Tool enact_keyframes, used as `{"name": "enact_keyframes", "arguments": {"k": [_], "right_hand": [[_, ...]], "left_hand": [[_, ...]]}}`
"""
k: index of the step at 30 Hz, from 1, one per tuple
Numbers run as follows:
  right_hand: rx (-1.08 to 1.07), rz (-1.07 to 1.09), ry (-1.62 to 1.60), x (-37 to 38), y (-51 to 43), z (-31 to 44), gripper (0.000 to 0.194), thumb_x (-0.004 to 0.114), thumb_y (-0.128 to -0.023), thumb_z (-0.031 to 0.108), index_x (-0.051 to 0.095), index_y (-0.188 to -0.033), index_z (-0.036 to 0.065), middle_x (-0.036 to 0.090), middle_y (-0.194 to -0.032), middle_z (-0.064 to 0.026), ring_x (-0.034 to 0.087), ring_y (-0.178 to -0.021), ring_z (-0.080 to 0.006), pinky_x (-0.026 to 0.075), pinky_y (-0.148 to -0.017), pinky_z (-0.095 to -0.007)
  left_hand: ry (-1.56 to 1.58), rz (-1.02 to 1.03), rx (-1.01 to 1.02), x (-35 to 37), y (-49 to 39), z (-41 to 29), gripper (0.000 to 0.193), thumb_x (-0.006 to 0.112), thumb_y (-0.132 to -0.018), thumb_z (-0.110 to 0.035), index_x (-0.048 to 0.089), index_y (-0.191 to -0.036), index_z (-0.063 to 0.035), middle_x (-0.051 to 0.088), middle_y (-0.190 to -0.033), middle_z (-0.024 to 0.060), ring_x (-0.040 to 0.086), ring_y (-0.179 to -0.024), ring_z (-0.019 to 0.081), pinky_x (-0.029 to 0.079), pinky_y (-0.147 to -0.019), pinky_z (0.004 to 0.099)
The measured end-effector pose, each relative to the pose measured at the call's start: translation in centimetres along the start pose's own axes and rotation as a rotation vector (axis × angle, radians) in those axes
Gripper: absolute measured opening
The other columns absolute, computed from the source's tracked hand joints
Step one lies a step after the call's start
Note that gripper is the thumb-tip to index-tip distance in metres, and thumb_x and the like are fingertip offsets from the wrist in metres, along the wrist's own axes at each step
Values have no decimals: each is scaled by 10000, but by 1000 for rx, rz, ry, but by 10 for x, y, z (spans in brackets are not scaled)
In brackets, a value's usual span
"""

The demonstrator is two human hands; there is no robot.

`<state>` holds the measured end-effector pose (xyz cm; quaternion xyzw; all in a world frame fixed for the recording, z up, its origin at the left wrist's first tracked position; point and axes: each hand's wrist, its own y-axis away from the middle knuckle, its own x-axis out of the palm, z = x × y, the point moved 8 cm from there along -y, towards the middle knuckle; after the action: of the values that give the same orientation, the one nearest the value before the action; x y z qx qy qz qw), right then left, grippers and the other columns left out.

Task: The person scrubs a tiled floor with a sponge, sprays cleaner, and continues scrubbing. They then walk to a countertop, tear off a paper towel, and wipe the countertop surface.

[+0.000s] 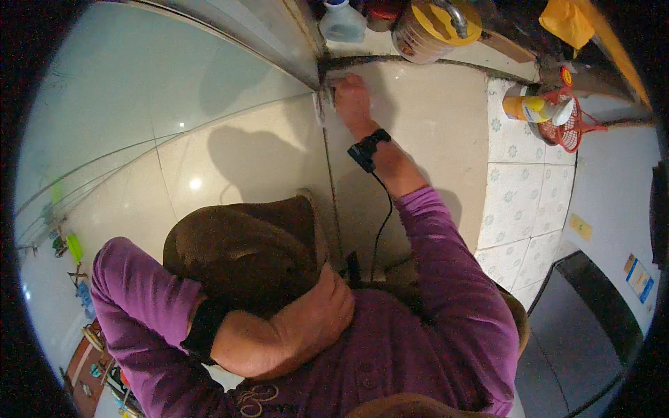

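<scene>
My right hand (353,99) reaches down to the floor tile at the foot of a door frame (300,57), its fingers bent. Its fingertips are partly hidden, so I cannot tell whether they hold something. A small whitish piece (318,108) lies just left of them at the frame's base. A black device with a cable is strapped to my right wrist. My left hand (329,308) rests folded across my body, beside my bent knee in dark brown trousers (245,256). Its fingers are largely hidden, and a black band circles that forearm.
On the raised ledge ahead stand a plastic bottle (342,23) and a tub with a yellow lid (434,34), under a metal pipe (454,18). A red mesh basket (569,125) and a yellow bottle (533,108) are at right. A dark chair (580,334) stands lower right.
</scene>
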<state>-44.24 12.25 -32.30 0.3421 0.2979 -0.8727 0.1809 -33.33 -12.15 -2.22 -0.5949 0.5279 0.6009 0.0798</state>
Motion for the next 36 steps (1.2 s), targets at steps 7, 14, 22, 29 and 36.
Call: {"name": "enact_keyframes", "arguments": {"k": [7, 14, 22, 29, 36], "right_hand": [[-355, 347, 43, 5, 59, 43, 157, 607, -729, 71, 664, -875, 82, 562, -858, -107, 579, -868, -315, 532, -690, -381], [-127, 137, 116, 5, 32, 16, 192, 613, -737, 81, 658, -923, 67, 552, -928, -95, 559, -941, -279, 539, -702, -367], [-371, 486, 133, 10, 83, 51, 170, 593, -785, 127, 641, -935, 65, 576, -999, -121, 563, -970, -309, 526, -751, -427], [-167, 274, 269, 26, 10, 17, 159, 602, -725, 94, 621, -876, 48, 567, -969, -103, 571, -949, -287, 550, -719, -384], [-478, 438, 79, 5, 73, 65, 112, 602, -728, 100, 632, -823, 50, 580, -917, -105, 588, -904, -284, 556, -704, -386]], "left_hand": [[-7, -7, -1, -4, 2, 1, 415, 470, -896, -264, 562, -1231, -38, 615, -1117, 168, 560, -1095, 339, 396, -990, 545], [29, 50, 4, 3, -4, -2, 418, 465, -899, -266, 558, -1235, -34, 614, -1111, 163, 559, -1091, 339, 397, -990, 537], [20, 1, -19, -1, -1, -1, 366, 462, -897, -263, 576, -1171, -48, 616, -1064, 150, 562, -1069, 328, 392, -984, 528], [8, 33, -24, 2, -1, -1, 367, 457, -898, -255, 571, -1177, -45, 611, -1085, 154, 559, -1072, 327, 393, -983, 542], [-8, 26, 20, 0, 0, -2, 388, 468, -895, -259, 568, -1198, -39, 610, -1113, 163, 558, -1086, 335, 393, -985, 556]]}}
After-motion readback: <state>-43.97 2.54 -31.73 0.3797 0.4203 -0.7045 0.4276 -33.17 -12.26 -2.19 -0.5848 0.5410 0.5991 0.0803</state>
